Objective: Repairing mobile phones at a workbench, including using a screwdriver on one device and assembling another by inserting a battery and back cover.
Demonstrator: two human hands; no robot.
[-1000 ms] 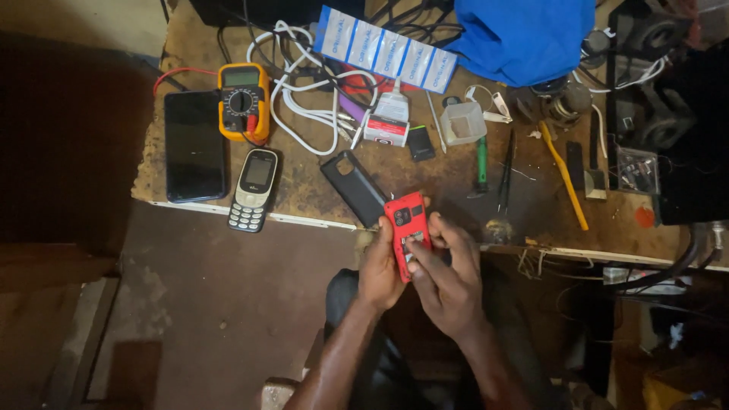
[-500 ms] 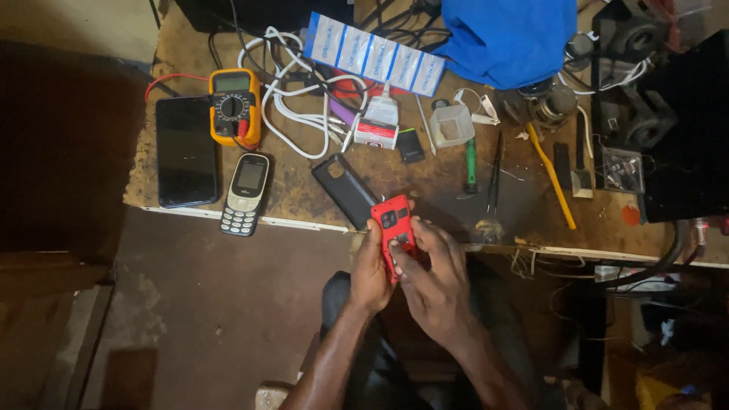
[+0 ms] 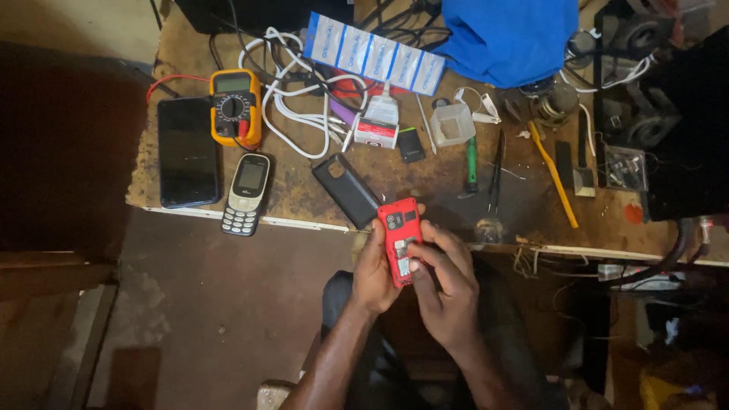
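Both hands grip slim red plastic phone, back open.

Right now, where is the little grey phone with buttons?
In the head view, the small grey keypad phone lies at the workbench's left front edge, between the big black smartphone and the black phone back cover.
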